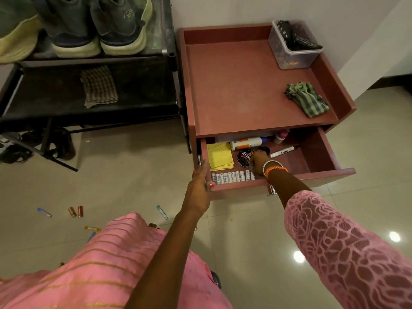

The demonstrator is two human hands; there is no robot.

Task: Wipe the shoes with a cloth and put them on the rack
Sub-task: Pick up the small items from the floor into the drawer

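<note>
Left hand (pixel 199 182) at centre frame, fingers straight, resting flat against left front corner of the pulled-out drawer (pixel 312 178), thumb on its front edge; relaxed, gripping nothing. Right hand (pixel 257 162) reaching into drawer just right of centre, fingers curled down by a round black polish tin (pixel 245 157) and a small black item behind it; whether grasping anything can't tell, fingertips hidden. Bangles on that wrist, pink lace sleeve running to lower right. In drawer also: yellow paper pad (pixel 219 158) at left, row of batteries (pixel 231 176) along front, white glue bottle (pixel 245 143) at back, white marker (pixel 283 151) to the right. Shoes (pixel 95 25) w/ pale soles sitting on upper shelf of black rack (pixel 133 94), upper left of frame. Folded checked cloth (pixel 99 86) lying on rack's lower shelf, below the shoes. Second cloth, green striped (pixel 307 99), crumpled on top of the red-brown cabinet (pixel 234 85), right side; clear plastic box (pixel 292 44) at cabinet's back right corner. Loose batteries (pixel 75 211) and small bits scattered on tiled floor, lower left. Pink garment along bottom.
</note>
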